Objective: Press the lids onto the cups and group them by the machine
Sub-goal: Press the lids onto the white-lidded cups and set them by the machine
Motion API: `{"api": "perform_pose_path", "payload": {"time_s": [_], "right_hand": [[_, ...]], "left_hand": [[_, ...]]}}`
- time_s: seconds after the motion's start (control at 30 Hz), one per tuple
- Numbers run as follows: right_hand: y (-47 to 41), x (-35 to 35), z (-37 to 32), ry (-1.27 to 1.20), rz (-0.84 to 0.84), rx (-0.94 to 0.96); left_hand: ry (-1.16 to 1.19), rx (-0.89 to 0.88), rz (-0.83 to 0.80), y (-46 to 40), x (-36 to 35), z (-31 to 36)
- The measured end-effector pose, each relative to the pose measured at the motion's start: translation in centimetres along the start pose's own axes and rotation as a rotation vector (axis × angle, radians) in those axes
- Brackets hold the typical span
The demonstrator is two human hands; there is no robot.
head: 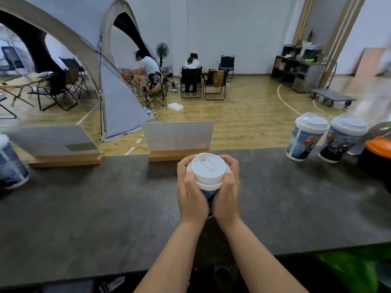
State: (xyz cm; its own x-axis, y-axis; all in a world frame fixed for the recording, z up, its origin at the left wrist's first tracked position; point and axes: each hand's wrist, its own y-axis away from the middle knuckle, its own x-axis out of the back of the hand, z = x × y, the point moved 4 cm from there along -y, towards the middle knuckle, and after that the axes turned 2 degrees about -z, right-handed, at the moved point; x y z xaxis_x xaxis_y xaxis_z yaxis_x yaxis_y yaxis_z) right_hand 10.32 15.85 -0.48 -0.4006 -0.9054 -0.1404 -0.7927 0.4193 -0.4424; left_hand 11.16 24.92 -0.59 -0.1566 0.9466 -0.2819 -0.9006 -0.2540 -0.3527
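Both forearms reach straight ahead over the dark desk (84, 208). My left hand (191, 193) and right hand (227, 192) wrap the cup (209, 194) at mid-desk, fingers (229, 177) curled tight around it, thumbs against the white lid (208, 168). Two lidded cups (325, 137) stand far right, near an orange-topped container (378, 149).

Two sign stands (177, 137) on the dark counter (84, 208).

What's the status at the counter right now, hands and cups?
Both hands, left hand and right hand, wrapped around centre cup, white lid on top. Two lidded cups grouped far right. Counter path unobstructed.
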Motion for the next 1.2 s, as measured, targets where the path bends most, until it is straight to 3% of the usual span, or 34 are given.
{"api": "perform_pose_path", "payload": {"time_s": [0.37,0.53,0.73,0.87,1.0,1.2], "right_hand": [[-0.3,-0.1,0.3,0.038,-0.030,0.022],[-0.2,0.9,-0.3,0.039,-0.062,-0.053],[0.0,1.4,-0.9,0.088,-0.149,-0.047],[0.6,1.0,-0.9,-0.010,-0.148,-0.042],[1.5,0.3,-1.1,-0.054,-0.108,0.024],[1.0,-0.2,-0.8,-0.110,-0.069,0.090]], "left_hand": [[-0.018,-0.037,0.007,-0.4,-0.1,-0.3],[-0.218,-0.085,-0.028,-1.1,1.2,0.8],[-0.153,0.016,-0.052,-0.3,1.1,1.7],[-0.082,0.038,-0.042,1.0,0.3,1.3],[0.019,-0.036,0.048,1.5,0.4,1.4],[0.001,-0.110,0.057,1.1,0.4,0.9]]}}
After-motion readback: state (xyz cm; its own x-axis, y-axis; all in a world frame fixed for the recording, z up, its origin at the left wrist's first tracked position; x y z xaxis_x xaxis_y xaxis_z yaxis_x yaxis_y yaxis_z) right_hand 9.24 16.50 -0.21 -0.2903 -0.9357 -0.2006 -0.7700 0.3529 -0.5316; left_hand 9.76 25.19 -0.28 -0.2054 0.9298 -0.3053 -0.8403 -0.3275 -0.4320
